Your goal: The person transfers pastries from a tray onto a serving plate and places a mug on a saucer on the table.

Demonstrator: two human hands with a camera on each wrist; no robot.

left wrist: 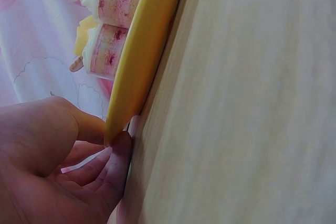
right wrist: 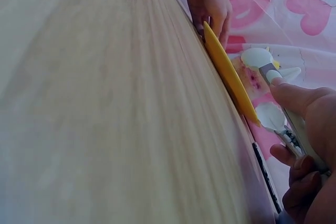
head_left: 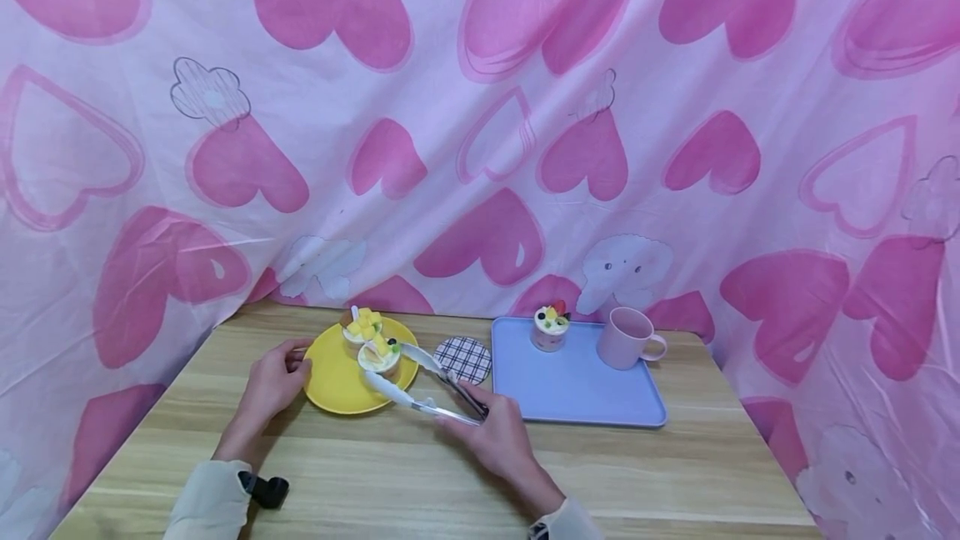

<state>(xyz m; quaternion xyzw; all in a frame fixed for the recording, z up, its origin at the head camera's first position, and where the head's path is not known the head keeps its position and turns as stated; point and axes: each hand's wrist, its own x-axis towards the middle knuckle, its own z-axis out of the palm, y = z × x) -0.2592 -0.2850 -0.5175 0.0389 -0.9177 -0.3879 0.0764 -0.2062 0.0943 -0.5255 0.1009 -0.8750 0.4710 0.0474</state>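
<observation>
My left hand (head_left: 273, 380) pinches the left rim of a yellow plate (head_left: 333, 386), thumb above and fingers beneath, as the left wrist view shows. Two dessert cups stand on that plate: a rear cup (head_left: 364, 325) topped with yellow fruit cubes, and a front cup (head_left: 375, 359) with cream, yellow fruit and a dark berry. My right hand (head_left: 497, 433) grips metal tongs (head_left: 388, 388) with white tips. The spread tips lie on either side of the front cup; whether they touch it I cannot tell.
Right of the plate lies a round checked coaster (head_left: 462, 359). Beside it, a blue tray (head_left: 573, 394) bears a third dessert cup (head_left: 550, 333) with a strawberry and a pink mug (head_left: 624, 340). A pink heart-print curtain (head_left: 480, 148) hangs behind the wooden table (head_left: 375, 473).
</observation>
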